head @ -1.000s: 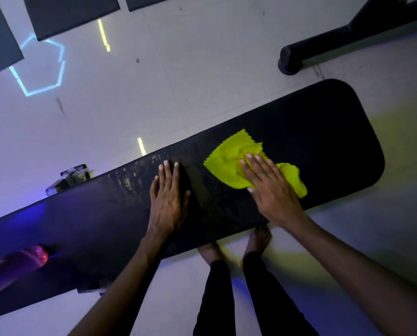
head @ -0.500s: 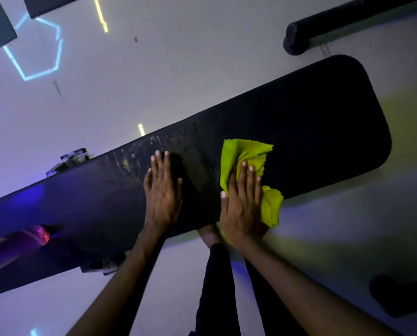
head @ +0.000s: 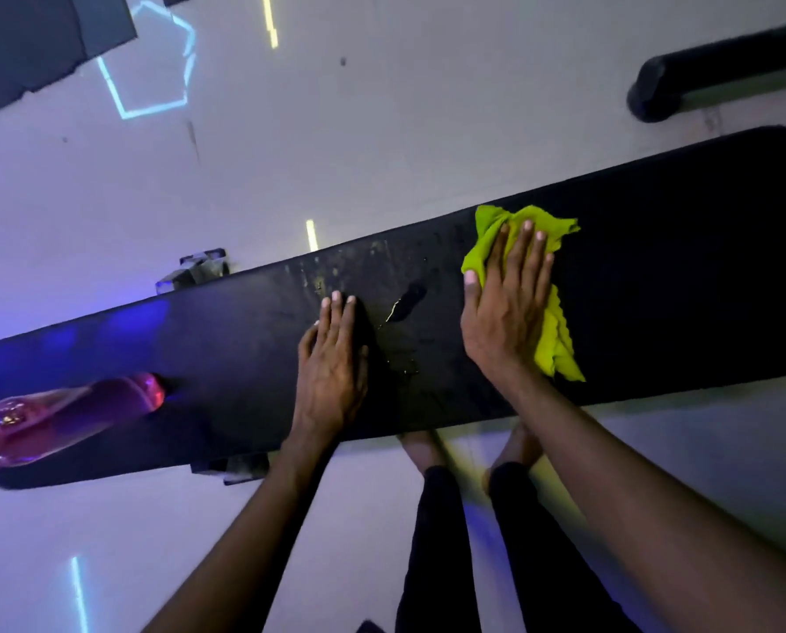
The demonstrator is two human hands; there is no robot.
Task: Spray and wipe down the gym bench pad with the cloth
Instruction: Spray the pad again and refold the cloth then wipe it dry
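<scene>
A long black bench pad (head: 679, 285) runs across the view from lower left to upper right, with wet streaks and droplets near its middle. My right hand (head: 505, 303) lies flat with straight fingers on a yellow-green cloth (head: 557, 344), pressing it to the pad. My left hand (head: 334, 358) rests flat on the pad, left of the wet patch, fingers straight. A pink spray bottle (head: 75, 411) stands on the pad's left end.
Pale glossy floor surrounds the bench, with light reflections on it. A black padded bar (head: 711, 70) lies at the upper right. My bare feet (head: 423, 450) stand just under the pad's near edge. Part of the bench frame (head: 194, 269) pokes out behind the pad.
My right hand has slid the cloth across the pad toward its far edge and to the right. The left hand stays planted. The view has shifted so more of the spray bottle shows.
</scene>
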